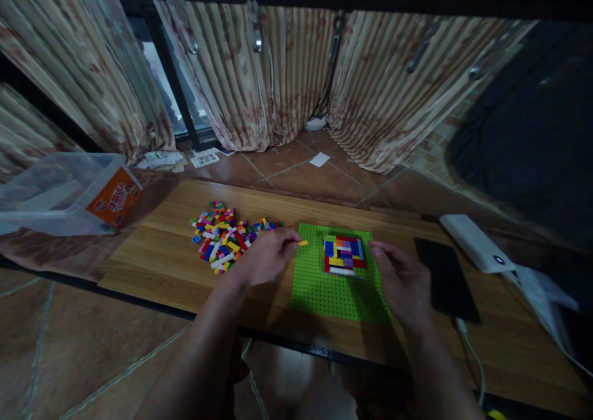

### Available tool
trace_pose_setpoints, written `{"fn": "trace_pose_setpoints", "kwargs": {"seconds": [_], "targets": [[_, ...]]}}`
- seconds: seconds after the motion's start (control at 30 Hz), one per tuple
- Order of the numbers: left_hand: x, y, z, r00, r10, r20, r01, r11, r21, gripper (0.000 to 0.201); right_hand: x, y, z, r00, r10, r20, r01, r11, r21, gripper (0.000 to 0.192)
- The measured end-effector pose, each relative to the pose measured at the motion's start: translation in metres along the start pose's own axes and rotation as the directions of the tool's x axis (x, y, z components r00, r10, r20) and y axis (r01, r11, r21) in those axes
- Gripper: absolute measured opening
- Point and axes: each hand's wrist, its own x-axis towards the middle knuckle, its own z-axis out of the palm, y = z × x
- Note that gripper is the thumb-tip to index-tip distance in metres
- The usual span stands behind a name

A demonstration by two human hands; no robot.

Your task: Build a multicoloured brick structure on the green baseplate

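Note:
My left hand [266, 256] pinches a small yellow brick [302, 243] at the left edge of a green baseplate [324, 284]. A square block of colourful bricks [343, 254] is built on the plate's far part. On the plate's right edge rests my right hand [402, 281], with its fingers curled beside the block and nothing visible in them. A pile of loose colourful bricks [225, 236] lies on the wooden board [162, 253] just left of my left hand.
A dark phone [445, 278] lies right of the plate, with a white power bank [477, 242] and a cable beyond. A clear plastic box [60, 191] with an orange label stands at the far left. Curtains hang behind, over a tiled floor.

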Motion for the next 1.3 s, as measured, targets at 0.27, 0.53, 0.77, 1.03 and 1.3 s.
{"fn": "trace_pose_setpoints", "kwargs": {"seconds": [0.27,0.53,0.77,1.03,1.3], "targets": [[0.013,0.028,0.041,0.997,0.072,0.034,-0.071,0.997,-0.011,0.021,-0.003,-0.001,0.008,0.994,-0.085,0.061,0.085,0.996,0.005,0.023],[0.022,0.035,0.060,0.993,0.116,0.022,-0.117,0.990,0.081,0.022,-0.002,-0.003,0.004,0.996,-0.070,0.049,0.070,0.997,-0.009,0.024],[0.022,0.045,0.066,0.995,0.085,0.048,-0.091,0.986,0.137,0.023,-0.001,-0.001,0.008,0.996,-0.072,0.048,0.074,0.997,-0.029,0.023],[0.021,0.056,0.073,0.999,0.047,0.014,-0.049,0.971,0.233,0.020,-0.001,0.003,0.005,0.998,-0.039,0.050,0.046,0.990,-0.132,0.023],[0.020,0.059,0.079,0.999,0.005,-0.039,0.006,0.959,0.283,0.019,-0.001,0.000,0.007,0.996,-0.017,0.087,0.032,0.985,-0.172,0.024]]}}
